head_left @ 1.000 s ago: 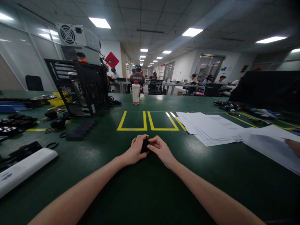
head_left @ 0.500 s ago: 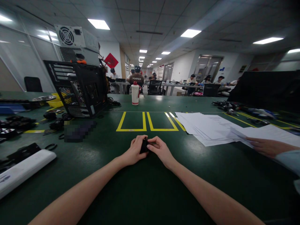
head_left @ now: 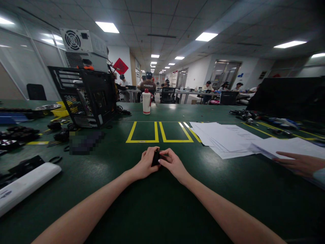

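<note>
A small black object, too dark to name, is between my two hands just above or on the green table. My left hand is closed around its left side, thumb below and fingers over the top. My right hand meets it from the right, thumb and fingers bent in a pinch at its edge. Part of the object is hidden by my fingers. Yellow tape outlines lie on the table just beyond my hands.
Papers spread at the right, where another person's hand rests on a sheet. A black computer case, a white bottle and a long white case stand or lie around. Black parts cover the far left.
My right thumb and fingers have shifted slightly against the black object. The other person's hand at the right has moved a little right over the papers. My left hand looks the same.
</note>
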{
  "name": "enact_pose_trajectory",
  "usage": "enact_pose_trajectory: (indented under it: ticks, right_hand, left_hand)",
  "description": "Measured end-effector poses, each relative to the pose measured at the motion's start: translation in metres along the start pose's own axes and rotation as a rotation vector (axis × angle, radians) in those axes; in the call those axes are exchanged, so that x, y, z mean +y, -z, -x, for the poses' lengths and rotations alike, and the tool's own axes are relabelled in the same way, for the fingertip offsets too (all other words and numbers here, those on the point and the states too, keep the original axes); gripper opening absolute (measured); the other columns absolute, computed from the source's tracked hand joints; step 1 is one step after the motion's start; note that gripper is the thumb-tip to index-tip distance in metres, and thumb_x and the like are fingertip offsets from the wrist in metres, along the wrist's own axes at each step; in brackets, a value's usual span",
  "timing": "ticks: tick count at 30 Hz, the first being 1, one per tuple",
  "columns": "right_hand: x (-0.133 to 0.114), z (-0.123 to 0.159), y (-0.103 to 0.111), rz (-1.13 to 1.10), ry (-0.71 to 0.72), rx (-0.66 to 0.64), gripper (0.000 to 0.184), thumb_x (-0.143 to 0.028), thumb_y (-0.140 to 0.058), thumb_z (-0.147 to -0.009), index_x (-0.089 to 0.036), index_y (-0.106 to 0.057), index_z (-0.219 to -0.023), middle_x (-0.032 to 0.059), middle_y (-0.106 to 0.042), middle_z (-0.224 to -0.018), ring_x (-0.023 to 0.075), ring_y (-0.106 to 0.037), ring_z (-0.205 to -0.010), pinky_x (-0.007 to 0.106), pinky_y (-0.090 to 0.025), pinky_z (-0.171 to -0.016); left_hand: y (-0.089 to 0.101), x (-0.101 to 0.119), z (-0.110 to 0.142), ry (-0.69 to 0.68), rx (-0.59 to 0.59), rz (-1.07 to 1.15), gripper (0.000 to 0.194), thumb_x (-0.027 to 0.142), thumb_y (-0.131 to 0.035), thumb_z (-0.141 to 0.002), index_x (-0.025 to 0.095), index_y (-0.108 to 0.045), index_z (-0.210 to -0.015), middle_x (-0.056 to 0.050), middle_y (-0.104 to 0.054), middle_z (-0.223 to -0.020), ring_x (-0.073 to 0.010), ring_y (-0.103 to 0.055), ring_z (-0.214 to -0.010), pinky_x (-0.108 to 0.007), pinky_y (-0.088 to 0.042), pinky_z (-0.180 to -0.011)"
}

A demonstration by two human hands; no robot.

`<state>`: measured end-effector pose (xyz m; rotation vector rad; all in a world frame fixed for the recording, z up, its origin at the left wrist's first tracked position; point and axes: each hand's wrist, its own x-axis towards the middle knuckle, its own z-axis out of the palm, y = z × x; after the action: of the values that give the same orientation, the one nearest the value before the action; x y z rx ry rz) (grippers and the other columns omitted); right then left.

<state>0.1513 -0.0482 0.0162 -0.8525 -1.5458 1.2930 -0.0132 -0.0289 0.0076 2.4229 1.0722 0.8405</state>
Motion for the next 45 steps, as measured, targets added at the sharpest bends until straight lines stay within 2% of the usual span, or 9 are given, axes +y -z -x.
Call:
enact_pose_trajectory:
  ticks: [6,11,17,22,28,34,37,42,45]
  right_hand:
    - [0.007,-0.002,-0.003,0.128,0.098,0.053,0.03,-0.011,-0.049,-0.071,-0.023,-0.046,-0.099,0.0013,-0.051,-0.103,0.0148,-0.05,-0.103,0.033,-0.039,-0.093]
    - [0.014,-0.002,-0.002,0.28,0.163,0.131,0.031,-0.01,-0.049,-0.069,-0.022,-0.049,-0.096,0.0014,-0.049,-0.105,0.0151,-0.048,-0.103,0.033,-0.038,-0.094]
    - [0.013,-0.003,0.006,0.298,-0.007,0.202,0.028,-0.027,-0.049,-0.075,-0.022,-0.047,-0.102,0.0033,-0.053,-0.103,0.0159,-0.053,-0.095,0.034,-0.042,-0.087]
    - [0.015,-0.007,0.017,0.473,-0.063,0.31,0.033,-0.038,-0.041,-0.08,-0.021,-0.046,-0.108,0.0062,-0.054,-0.106,0.0203,-0.05,-0.102,0.039,-0.038,-0.09]
    - [0.022,-0.008,0.018,0.583,0.047,0.224,0.028,-0.028,-0.049,-0.075,-0.024,-0.052,-0.103,0.0056,-0.053,-0.109,0.0254,-0.046,-0.107,0.043,-0.033,-0.094]
    - [0.032,-0.023,0.048,0.798,0.022,0.265,0.027,-0.015,-0.04,-0.078,-0.02,-0.055,-0.1,0.0087,-0.053,-0.11,0.0251,-0.045,-0.107,0.043,-0.03,-0.095]
    - [0.03,-0.024,0.062,0.819,0.009,0.272,0.028,-0.019,-0.039,-0.079,-0.018,-0.053,-0.104,0.0096,-0.054,-0.109,0.0242,-0.046,-0.105,0.042,-0.032,-0.093]
    - [0.028,-0.019,0.055,0.79,0.035,0.159,0.054,-0.039,-0.058,-0.068,-0.019,-0.044,-0.116,0.0079,-0.051,-0.116,0.0248,-0.045,-0.109,0.042,-0.032,-0.093]
    - [0.029,-0.025,0.057,0.811,0.082,0.154,0.041,-0.033,-0.054,-0.072,-0.02,-0.047,-0.111,0.0073,-0.054,-0.111,0.023,-0.048,-0.104,0.041,-0.034,-0.091]
  left_hand:
    - [-0.002,-0.001,0.0,-0.008,0.013,-0.01,0.061,0.02,-0.056,-0.069,0.022,-0.024,-0.122,-0.008,-0.037,-0.118,-0.0229,-0.036,-0.112,-0.044,-0.024,-0.098]
    - [-0.003,-0.004,-0.002,0.012,0.013,-0.011,0.062,0.023,-0.055,-0.07,0.022,-0.024,-0.122,-0.008,-0.037,-0.118,-0.0235,-0.035,-0.113,-0.044,-0.025,-0.098]
    - [-0.006,-0.01,-0.005,0.102,0.018,0.002,0.061,0.027,-0.056,-0.07,0.021,-0.026,-0.123,-0.009,-0.041,-0.116,-0.0245,-0.04,-0.109,-0.044,-0.029,-0.095]
    - [-0.006,-0.01,-0.007,0.205,0.03,0.016,0.066,0.027,-0.057,-0.069,0.021,-0.024,-0.125,-0.01,-0.042,-0.117,-0.0267,-0.04,-0.11,-0.047,-0.031,-0.093]
    - [-0.006,-0.004,-0.008,0.212,0.005,0.021,0.058,0.026,-0.054,-0.072,0.028,-0.028,-0.123,-0.007,-0.045,-0.109,-0.0242,-0.047,-0.1,-0.045,-0.039,-0.085]
    - [-0.025,-0.008,-0.041,0.279,0.052,-0.041,0.051,0.029,-0.053,-0.073,0.027,-0.033,-0.12,-0.007,-0.043,-0.111,-0.0232,-0.05,-0.097,-0.037,-0.043,-0.08]
    - [-0.037,-0.013,-0.067,0.287,0.092,-0.075,0.05,0.028,-0.053,-0.073,0.025,-0.033,-0.118,-0.008,-0.043,-0.109,-0.0235,-0.051,-0.096,-0.038,-0.04,-0.083]
    - [-0.048,-0.024,-0.096,0.308,0.134,-0.099,0.049,0.027,-0.05,-0.074,0.022,-0.031,-0.119,-0.011,-0.042,-0.109,-0.0248,-0.052,-0.096,-0.038,-0.04,-0.081]
    - [-0.049,-0.028,-0.101,0.304,0.136,-0.114,0.05,0.028,-0.049,-0.075,0.022,-0.029,-0.12,-0.011,-0.042,-0.11,-0.0244,-0.052,-0.096,-0.037,-0.039,-0.082]
